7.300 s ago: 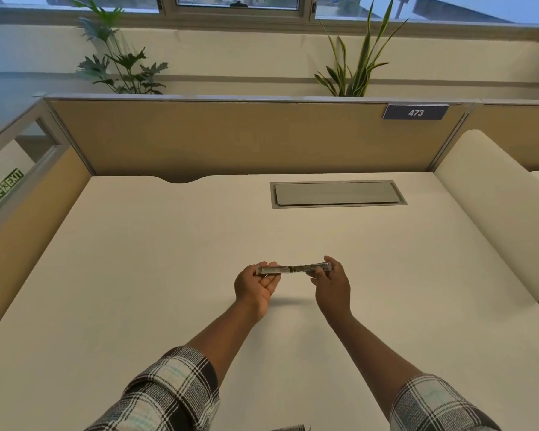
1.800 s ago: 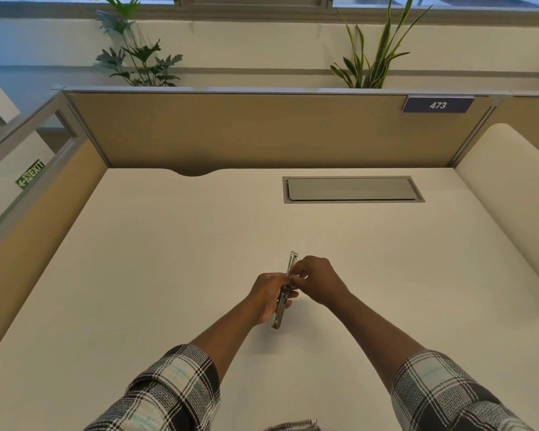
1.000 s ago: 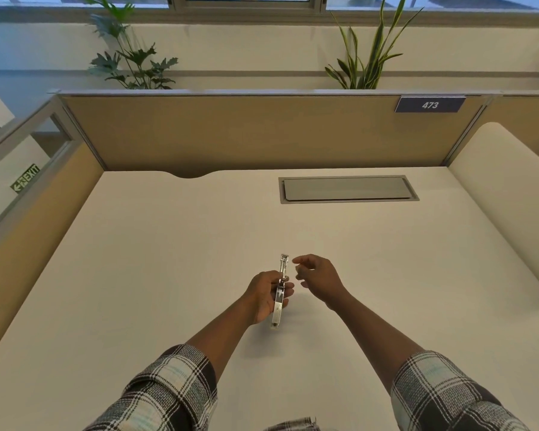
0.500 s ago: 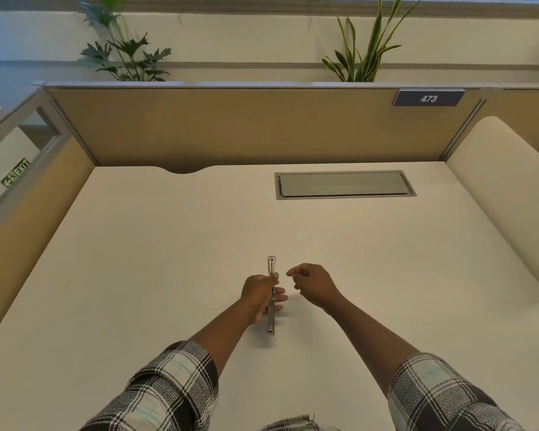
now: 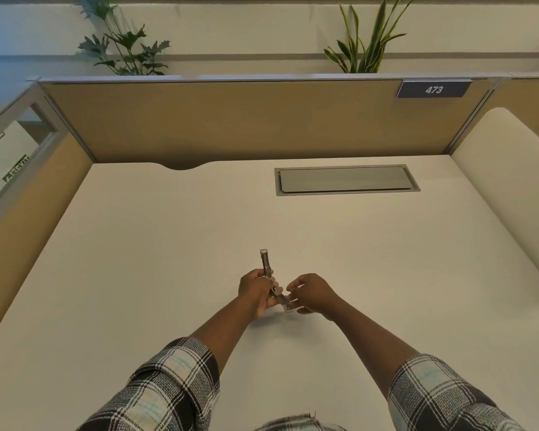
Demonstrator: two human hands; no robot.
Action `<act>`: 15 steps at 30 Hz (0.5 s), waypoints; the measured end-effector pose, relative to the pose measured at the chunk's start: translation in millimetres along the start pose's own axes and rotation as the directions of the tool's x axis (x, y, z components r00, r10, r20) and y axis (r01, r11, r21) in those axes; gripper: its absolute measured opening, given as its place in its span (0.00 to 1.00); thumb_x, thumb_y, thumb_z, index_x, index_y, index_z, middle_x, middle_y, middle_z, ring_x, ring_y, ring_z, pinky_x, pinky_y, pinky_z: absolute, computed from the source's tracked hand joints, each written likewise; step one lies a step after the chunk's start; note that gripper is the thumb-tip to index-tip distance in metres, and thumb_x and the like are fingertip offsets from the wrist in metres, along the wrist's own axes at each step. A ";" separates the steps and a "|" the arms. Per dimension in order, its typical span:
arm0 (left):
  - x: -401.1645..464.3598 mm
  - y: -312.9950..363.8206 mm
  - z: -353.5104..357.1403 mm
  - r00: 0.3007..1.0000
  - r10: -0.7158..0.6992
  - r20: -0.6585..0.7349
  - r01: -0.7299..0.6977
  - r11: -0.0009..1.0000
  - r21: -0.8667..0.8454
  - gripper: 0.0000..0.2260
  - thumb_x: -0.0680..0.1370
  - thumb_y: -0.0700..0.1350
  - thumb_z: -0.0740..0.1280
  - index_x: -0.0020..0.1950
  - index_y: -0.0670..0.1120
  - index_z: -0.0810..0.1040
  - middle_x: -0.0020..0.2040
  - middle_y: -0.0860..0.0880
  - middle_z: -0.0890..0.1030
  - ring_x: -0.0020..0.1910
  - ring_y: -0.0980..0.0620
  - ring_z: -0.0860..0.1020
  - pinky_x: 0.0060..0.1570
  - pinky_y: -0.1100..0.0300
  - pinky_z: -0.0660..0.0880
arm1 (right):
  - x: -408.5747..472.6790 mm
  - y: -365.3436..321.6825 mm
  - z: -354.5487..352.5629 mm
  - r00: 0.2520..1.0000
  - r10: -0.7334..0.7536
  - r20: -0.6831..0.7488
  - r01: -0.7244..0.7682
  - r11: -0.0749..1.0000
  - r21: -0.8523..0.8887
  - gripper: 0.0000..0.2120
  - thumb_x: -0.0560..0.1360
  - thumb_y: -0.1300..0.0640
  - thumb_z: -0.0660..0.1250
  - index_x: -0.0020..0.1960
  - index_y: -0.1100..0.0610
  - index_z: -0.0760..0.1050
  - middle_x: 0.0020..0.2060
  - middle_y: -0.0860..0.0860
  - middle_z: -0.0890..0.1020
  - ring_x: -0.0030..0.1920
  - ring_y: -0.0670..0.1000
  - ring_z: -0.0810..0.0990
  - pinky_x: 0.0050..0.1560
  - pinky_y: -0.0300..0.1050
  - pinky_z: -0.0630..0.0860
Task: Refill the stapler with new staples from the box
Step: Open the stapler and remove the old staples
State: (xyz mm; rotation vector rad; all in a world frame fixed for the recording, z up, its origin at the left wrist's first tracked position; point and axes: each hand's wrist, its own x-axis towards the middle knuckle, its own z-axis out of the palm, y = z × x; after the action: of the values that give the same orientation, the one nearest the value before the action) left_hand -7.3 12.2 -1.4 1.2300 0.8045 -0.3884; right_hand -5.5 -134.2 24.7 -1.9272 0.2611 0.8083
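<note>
A slim metal stapler is spread open lengthwise above the white desk, one end pointing away from me and the other angled toward my right. My left hand grips its middle, fingers curled round it. My right hand pinches the near end with fingertips and thumb. No box of staples is in view.
A grey cable hatch is set into the desk at the back right. Tan partition walls close the back and left sides, with a "473" sign. A white rounded panel borders the right. Plants stand behind the partition.
My right hand, apart from the stapler a moment ago, has come in and taken the near end. The near half now angles right. The camera tilted down slightly.
</note>
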 end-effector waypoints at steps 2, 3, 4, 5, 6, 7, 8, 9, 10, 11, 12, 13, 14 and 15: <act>2.9 -1.4 0.0 0.999 0.005 -0.045 -0.005 1.000 0.008 0.07 0.77 0.30 0.63 0.49 0.39 0.77 0.40 0.40 0.78 0.39 0.43 0.79 0.44 0.44 0.83 | -2.5 -2.1 2.0 0.994 0.061 0.086 -0.071 0.990 0.119 0.07 0.76 0.63 0.59 0.48 0.60 0.75 0.42 0.60 0.84 0.41 0.57 0.84 0.42 0.48 0.79; 4.2 -2.4 -0.5 0.998 0.008 -0.067 -0.008 1.000 0.014 0.06 0.77 0.30 0.64 0.50 0.38 0.77 0.41 0.39 0.79 0.39 0.43 0.79 0.46 0.43 0.82 | -4.0 -3.8 2.3 0.989 0.080 0.128 -0.102 0.980 0.171 0.06 0.76 0.64 0.59 0.47 0.61 0.75 0.42 0.61 0.84 0.42 0.58 0.84 0.42 0.48 0.79; 5.1 -2.9 -1.2 0.996 0.012 -0.090 -0.010 1.000 0.021 0.05 0.77 0.31 0.65 0.51 0.38 0.77 0.42 0.39 0.79 0.40 0.43 0.79 0.48 0.43 0.82 | -5.5 -5.2 1.6 0.983 0.093 0.157 -0.125 0.970 0.211 0.06 0.77 0.64 0.59 0.49 0.61 0.74 0.42 0.61 0.84 0.42 0.59 0.84 0.41 0.48 0.79; 4.5 -3.0 -1.9 0.994 0.014 -0.108 -0.011 1.000 0.025 0.04 0.77 0.32 0.66 0.51 0.37 0.77 0.43 0.38 0.79 0.41 0.42 0.79 0.48 0.44 0.82 | -7.0 -6.9 0.3 0.980 0.098 0.171 -0.137 0.962 0.235 0.06 0.77 0.65 0.59 0.50 0.62 0.74 0.41 0.61 0.83 0.42 0.58 0.84 0.40 0.47 0.79; 3.5 -2.6 -2.9 0.993 0.013 -0.114 -0.011 1.000 0.022 0.04 0.77 0.32 0.67 0.51 0.37 0.77 0.43 0.38 0.79 0.42 0.42 0.79 0.46 0.45 0.82 | -8.0 -8.8 -1.3 0.980 0.098 0.175 -0.139 0.960 0.244 0.06 0.76 0.66 0.59 0.51 0.63 0.74 0.40 0.59 0.83 0.41 0.57 0.84 0.40 0.46 0.79; 1.7 -2.2 -4.0 0.994 0.009 -0.106 -0.007 1.000 0.017 0.04 0.77 0.33 0.67 0.51 0.37 0.77 0.44 0.38 0.79 0.43 0.41 0.80 0.45 0.45 0.82 | -8.2 -10.6 -3.0 0.981 0.096 0.167 -0.136 0.960 0.246 0.07 0.75 0.67 0.60 0.50 0.63 0.75 0.38 0.58 0.81 0.41 0.56 0.82 0.40 0.45 0.78; -0.3 -1.8 -5.3 0.996 0.003 -0.088 -0.002 1.000 0.015 0.05 0.77 0.34 0.68 0.52 0.37 0.77 0.45 0.38 0.80 0.44 0.41 0.81 0.43 0.45 0.82 | -7.7 -11.9 -4.5 0.985 0.097 0.146 -0.131 0.960 0.248 0.07 0.74 0.69 0.61 0.49 0.63 0.76 0.37 0.58 0.80 0.41 0.55 0.81 0.39 0.45 0.77; -2.5 -1.8 -6.8 0.998 -0.003 -0.065 0.005 1.000 0.021 0.06 0.77 0.36 0.69 0.52 0.37 0.77 0.46 0.38 0.81 0.45 0.41 0.82 0.41 0.46 0.82 | -6.6 -13.4 -5.6 0.989 0.104 0.109 -0.129 0.958 0.256 0.07 0.73 0.70 0.62 0.47 0.63 0.77 0.36 0.57 0.79 0.40 0.54 0.80 0.38 0.44 0.76; -4.5 -2.2 -8.2 0.999 -0.006 -0.043 0.007 0.999 0.034 0.07 0.76 0.37 0.71 0.52 0.38 0.78 0.46 0.39 0.82 0.45 0.42 0.83 0.39 0.46 0.82 | -5.0 -14.5 -6.9 0.992 0.113 0.062 -0.126 0.955 0.270 0.07 0.73 0.70 0.63 0.47 0.63 0.78 0.36 0.58 0.79 0.39 0.54 0.80 0.37 0.43 0.75; -5.9 -2.7 -9.1 1.000 -0.004 -0.027 0.005 0.999 0.054 0.08 0.75 0.38 0.72 0.52 0.38 0.79 0.45 0.40 0.82 0.44 0.44 0.83 0.38 0.48 0.82 | -3.0 -15.7 -7.9 0.993 0.119 0.016 -0.119 0.951 0.287 0.06 0.73 0.70 0.63 0.46 0.64 0.79 0.37 0.58 0.79 0.37 0.54 0.80 0.36 0.42 0.75; -6.8 -3.5 -9.6 1.000 0.002 -0.017 -0.001 0.997 0.075 0.08 0.75 0.39 0.73 0.52 0.39 0.79 0.43 0.41 0.83 0.42 0.46 0.84 0.37 0.50 0.82 | -0.9 -16.4 -8.6 0.992 0.123 -0.026 -0.109 0.947 0.303 0.06 0.74 0.69 0.64 0.45 0.64 0.79 0.37 0.59 0.79 0.35 0.54 0.80 0.35 0.41 0.75; -7.8 -4.2 -9.4 1.000 0.011 -0.014 -0.010 0.995 0.098 0.08 0.74 0.40 0.74 0.51 0.40 0.80 0.42 0.42 0.83 0.41 0.47 0.83 0.36 0.52 0.82 | 1.0 -16.5 -9.2 0.990 0.127 -0.062 -0.100 0.941 0.322 0.05 0.74 0.68 0.64 0.44 0.64 0.78 0.37 0.59 0.79 0.33 0.53 0.80 0.34 0.41 0.76; -8.2 -5.0 -9.0 1.000 0.025 -0.017 -0.022 0.992 0.126 0.09 0.73 0.40 0.75 0.51 0.40 0.81 0.41 0.43 0.84 0.39 0.49 0.83 0.35 0.54 0.81 | 2.9 -16.3 -9.6 0.987 0.132 -0.096 -0.093 0.937 0.337 0.03 0.74 0.68 0.65 0.43 0.64 0.77 0.36 0.58 0.78 0.32 0.53 0.81 0.33 0.41 0.76; -8.7 -5.7 -8.1 0.999 0.038 -0.020 -0.035 0.986 0.161 0.08 0.73 0.41 0.75 0.49 0.41 0.81 0.40 0.45 0.84 0.38 0.50 0.83 0.33 0.57 0.80 | 4.7 -15.3 -10.2 0.982 0.137 -0.130 -0.086 0.937 0.340 0.02 0.74 0.67 0.65 0.43 0.63 0.77 0.36 0.57 0.78 0.32 0.52 0.82 0.32 0.41 0.76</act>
State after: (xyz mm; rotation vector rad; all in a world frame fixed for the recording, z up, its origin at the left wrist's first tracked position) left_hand -19.6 16.7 0.1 1.4002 0.7808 -0.4163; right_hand 10.1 -134.8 35.6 -1.6642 0.5688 0.6432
